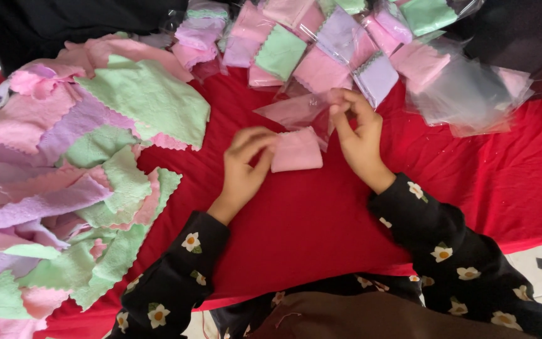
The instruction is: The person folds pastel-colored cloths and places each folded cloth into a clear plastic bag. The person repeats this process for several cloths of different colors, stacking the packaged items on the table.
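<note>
the left hand [246,164] grasps the folded pink cloth [297,150] on the red sheet [308,220]; the right hand [357,135] pinches, it seems, a clear plastic bag [296,110] just above it.

Lighting bright, even and diffuse; colours saturated. Shadows soft and faint, the clearest just under the left hand [244,164] and the right hand [359,135] on the red cloth [308,220]. Pale glare on the clear plastic bags [472,94] at upper right. Focus generally sharp; slight softness towards the frame edges.
</note>
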